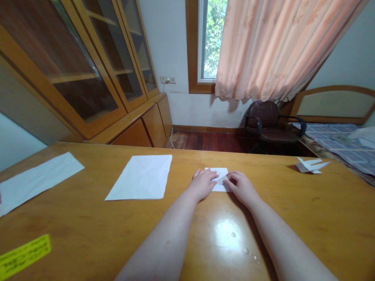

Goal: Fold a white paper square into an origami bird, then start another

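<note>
A small folded piece of white paper (219,173) lies on the wooden table (88,230) in front of me. My left hand (202,183) rests on its left edge with fingers curled, pinching a fold. My right hand (241,186) presses on its right side, fingertips meeting the left hand's at the paper's middle. Both hands hide the paper's near part.
A flat white sheet (141,176) lies left of my hands, and a longer white sheet (35,180) sits at the far left. A folded paper shape (311,165) rests at the right. A yellow label (24,255) is near the front left. Chair (266,125) and bed (342,142) stand beyond.
</note>
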Tool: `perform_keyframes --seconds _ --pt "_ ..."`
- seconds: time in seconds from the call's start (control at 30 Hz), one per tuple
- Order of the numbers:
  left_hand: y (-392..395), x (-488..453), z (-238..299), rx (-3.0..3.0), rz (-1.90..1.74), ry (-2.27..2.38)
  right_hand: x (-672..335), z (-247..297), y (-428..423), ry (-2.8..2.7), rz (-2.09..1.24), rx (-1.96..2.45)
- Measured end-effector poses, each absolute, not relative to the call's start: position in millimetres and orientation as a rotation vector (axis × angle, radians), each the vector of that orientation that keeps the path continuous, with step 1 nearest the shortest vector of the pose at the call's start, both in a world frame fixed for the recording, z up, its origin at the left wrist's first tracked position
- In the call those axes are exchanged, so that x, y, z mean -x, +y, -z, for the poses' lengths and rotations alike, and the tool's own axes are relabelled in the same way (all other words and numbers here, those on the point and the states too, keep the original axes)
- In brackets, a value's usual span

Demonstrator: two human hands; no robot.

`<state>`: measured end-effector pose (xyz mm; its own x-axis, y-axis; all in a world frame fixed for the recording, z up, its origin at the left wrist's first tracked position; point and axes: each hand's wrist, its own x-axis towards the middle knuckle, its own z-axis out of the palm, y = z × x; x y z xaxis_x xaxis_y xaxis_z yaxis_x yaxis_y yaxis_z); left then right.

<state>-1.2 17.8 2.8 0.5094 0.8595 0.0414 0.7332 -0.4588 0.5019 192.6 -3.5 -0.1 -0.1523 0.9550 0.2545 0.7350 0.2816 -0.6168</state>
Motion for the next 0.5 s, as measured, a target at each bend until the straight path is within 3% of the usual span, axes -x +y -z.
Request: perform_keyframes --seconds 0.5 --pt "15.7 1.0 -8.0 -2.343 -0.340 1.284 -194.3 2.3 -2.0 -1.957 -0.435 1.591"
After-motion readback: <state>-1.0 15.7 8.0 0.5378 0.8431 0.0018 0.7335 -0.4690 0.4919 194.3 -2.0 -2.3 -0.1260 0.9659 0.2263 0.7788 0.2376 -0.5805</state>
